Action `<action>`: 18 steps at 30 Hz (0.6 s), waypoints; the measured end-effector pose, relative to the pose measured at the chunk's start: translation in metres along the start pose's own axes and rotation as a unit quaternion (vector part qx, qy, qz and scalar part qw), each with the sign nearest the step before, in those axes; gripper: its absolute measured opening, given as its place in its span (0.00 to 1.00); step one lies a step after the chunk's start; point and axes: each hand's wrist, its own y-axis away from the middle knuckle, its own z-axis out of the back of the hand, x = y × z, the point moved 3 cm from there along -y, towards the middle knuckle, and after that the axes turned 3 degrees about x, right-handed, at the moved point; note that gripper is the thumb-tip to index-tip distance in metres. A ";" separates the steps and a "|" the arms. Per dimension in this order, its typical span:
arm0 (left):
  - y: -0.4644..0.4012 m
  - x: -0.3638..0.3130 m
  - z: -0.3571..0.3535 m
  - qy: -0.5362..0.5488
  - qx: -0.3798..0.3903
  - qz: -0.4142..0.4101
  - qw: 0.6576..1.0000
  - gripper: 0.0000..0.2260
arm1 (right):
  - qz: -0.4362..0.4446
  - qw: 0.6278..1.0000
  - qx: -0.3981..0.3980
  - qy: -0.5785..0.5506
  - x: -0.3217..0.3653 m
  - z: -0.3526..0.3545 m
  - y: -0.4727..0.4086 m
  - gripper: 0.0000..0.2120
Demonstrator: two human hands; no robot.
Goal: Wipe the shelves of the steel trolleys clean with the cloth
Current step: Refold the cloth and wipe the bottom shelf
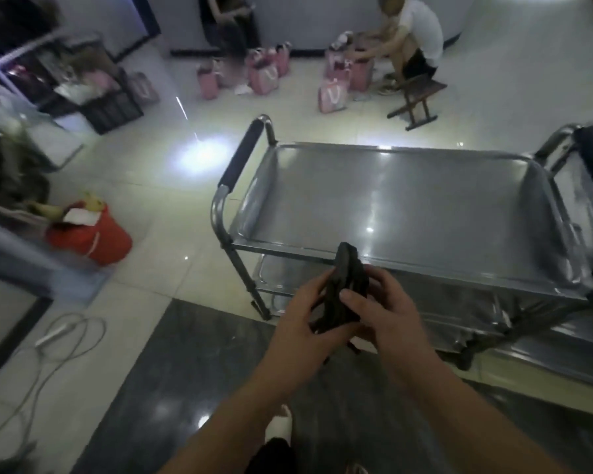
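Observation:
A dark bunched cloth is held in front of me by both hands, just short of the near rim of a steel trolley. My left hand grips its left side and underside. My right hand holds its right side, thumb laid across the front. The steel trolley has a bare, shiny top shelf and a dark padded handle at its left end. A lower shelf shows under the top one. A second steel trolley stands against the first at the right, partly cut off.
A red bag sits on the floor at the left, white cables nearer me. Pink bags and a small wooden stool lie beyond the trolley, beside two people at the far wall. Black crates stand far left.

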 end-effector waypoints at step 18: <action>-0.134 0.023 0.282 0.149 -0.119 0.062 0.980 0.11 | -0.059 0.995 -0.047 0.061 0.015 -0.141 -0.233 0.10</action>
